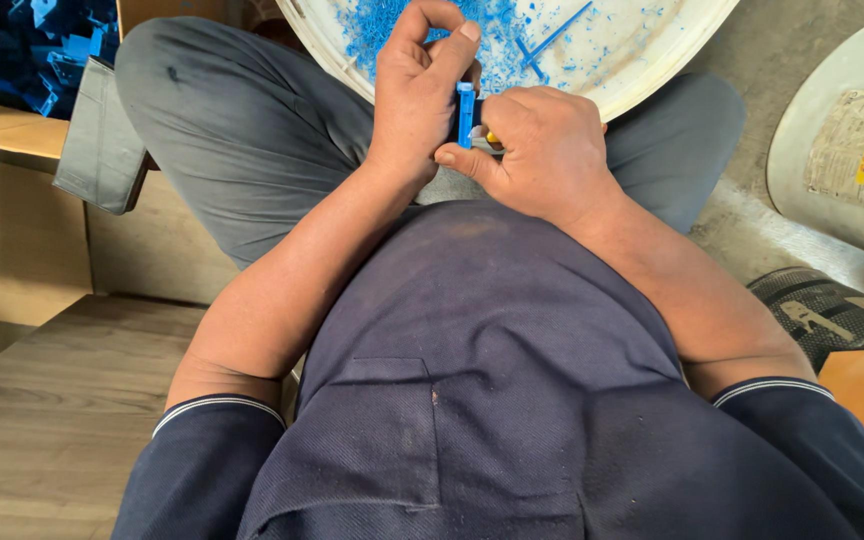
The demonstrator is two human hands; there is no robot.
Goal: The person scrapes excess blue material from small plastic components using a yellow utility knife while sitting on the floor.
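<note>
Head view, landmark: white basin (pixel 652 70) resting across the lap, holding blue shavings (pixel 382 30).
Blue plastic piece (pixel 465 112): standing just below the basin's near rim, long axis upright, pointing toward the basin.
Left hand (pixel 417 95): closing around the piece from its left side, thumb and forefinger arching over the top end.
Right hand (pixel 547 150): gripping a small yellow-tipped tool (pixel 492 140), pressing in from the piece's right; blade hidden.
Nearness: both touching the piece, one on each side.
Blue parts (pixel 32 45): piling in a box, far left of the basin.
</note>
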